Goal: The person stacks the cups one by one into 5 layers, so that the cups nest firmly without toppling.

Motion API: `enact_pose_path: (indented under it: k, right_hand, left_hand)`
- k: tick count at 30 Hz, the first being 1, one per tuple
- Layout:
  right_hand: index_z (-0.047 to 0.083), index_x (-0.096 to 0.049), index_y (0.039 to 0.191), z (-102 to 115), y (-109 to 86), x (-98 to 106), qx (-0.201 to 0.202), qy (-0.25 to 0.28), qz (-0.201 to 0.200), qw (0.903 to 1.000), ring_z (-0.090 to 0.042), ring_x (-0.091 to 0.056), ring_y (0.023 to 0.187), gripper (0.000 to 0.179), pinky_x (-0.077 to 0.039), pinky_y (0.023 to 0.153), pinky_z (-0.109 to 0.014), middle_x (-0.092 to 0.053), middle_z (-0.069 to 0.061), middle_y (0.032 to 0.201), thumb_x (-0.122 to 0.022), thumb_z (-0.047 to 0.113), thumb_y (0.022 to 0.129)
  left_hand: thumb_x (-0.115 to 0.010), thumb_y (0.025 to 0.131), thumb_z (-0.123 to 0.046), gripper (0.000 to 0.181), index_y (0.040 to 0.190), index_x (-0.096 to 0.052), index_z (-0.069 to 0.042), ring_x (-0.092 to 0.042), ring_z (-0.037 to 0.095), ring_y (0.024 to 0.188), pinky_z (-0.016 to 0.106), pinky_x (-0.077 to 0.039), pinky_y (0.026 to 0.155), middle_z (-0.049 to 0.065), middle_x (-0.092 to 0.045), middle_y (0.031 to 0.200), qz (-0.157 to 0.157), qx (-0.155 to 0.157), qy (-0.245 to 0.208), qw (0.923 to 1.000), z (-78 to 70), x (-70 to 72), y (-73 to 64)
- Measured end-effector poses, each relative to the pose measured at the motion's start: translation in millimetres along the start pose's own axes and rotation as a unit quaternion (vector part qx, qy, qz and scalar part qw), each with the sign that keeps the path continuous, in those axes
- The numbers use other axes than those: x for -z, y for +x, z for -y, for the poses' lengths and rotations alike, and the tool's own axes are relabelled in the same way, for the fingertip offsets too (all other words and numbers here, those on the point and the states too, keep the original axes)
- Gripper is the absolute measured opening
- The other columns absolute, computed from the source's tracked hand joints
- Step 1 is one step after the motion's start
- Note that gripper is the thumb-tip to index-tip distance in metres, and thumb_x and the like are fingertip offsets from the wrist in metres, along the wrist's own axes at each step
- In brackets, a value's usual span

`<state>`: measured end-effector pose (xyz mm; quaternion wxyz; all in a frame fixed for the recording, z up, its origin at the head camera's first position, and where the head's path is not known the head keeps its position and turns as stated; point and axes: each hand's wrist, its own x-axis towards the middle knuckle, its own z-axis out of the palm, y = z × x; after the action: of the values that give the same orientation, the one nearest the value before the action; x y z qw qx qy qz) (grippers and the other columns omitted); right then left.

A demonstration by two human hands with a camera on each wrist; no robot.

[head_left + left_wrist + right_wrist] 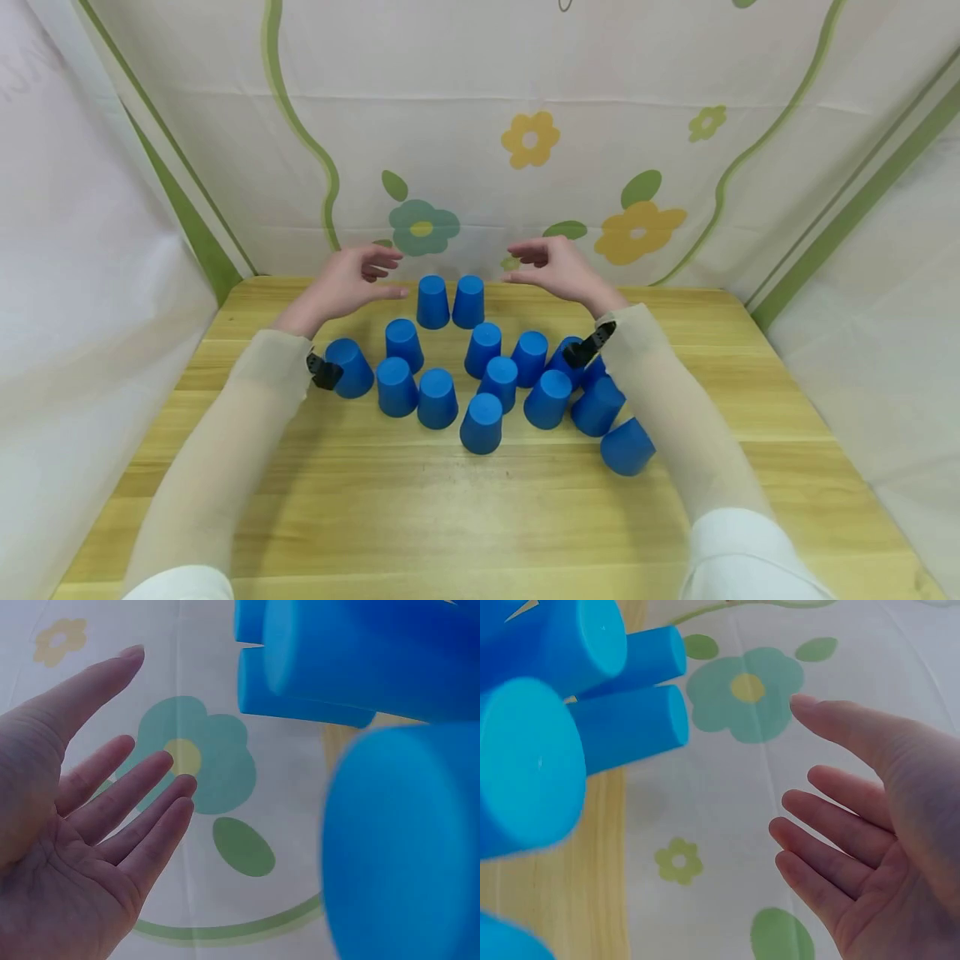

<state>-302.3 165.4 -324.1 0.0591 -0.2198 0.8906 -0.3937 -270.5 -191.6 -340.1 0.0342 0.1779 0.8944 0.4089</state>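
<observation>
Where sleeve [675, 408] overlaps, cups [597, 406] seem upturned.

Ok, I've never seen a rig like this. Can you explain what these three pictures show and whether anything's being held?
There's no robot here: you're seeing a person's bare left hand and right hand. The widest picture comes from a camera on the person's head, looking forward and down. The other two come from cameras worn on the wrists, each showing its own hand close up, so things look turned sideways there.

Blue cups stand upside down on a wooden table, with a flowered sheet behind. Nothing is held: both hands are open, palms facing inward, on either side of the two rearmost cups.
</observation>
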Motion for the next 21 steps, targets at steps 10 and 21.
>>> enact_pose_path:
  k: [10, 21]
  right_hand:
    - [0.008, -0.063, 0.138, -17.2, -31.0, 26.7, 0.002, -0.021, -0.015, 0.9997, -0.032, -0.054, 0.130, 0.057, -0.044, 0.109, -0.046, -0.061, -0.011, 0.139, -0.079, 0.036, 0.091]
    - [0.007, -0.062, 0.139, -44.6, -74.8, 49.2, -0.019, -0.043, -0.025, 0.9986, -0.036, -0.053, 0.130, 0.059, -0.041, 0.110, -0.051, -0.059, -0.016, 0.140, -0.078, 0.039, 0.092]
  left_hand:
    - [-0.082, 0.090, -0.031, 0.061, 0.141, -0.058, -0.008, -0.058, 0.037, 0.123, 0.053, -0.046, 0.104, 0.016, -0.059, 0.138, 0.015, -0.013, -0.008, 0.9998, 11.4, -11.0, -24.5]
    - [-0.083, 0.088, -0.034, 0.064, 0.140, -0.058, -0.008, -0.058, 0.036, 0.123, 0.052, -0.046, 0.105, 0.016, -0.059, 0.140, 0.029, -0.003, -0.009, 0.9995, 20.2, -24.6, -39.8]
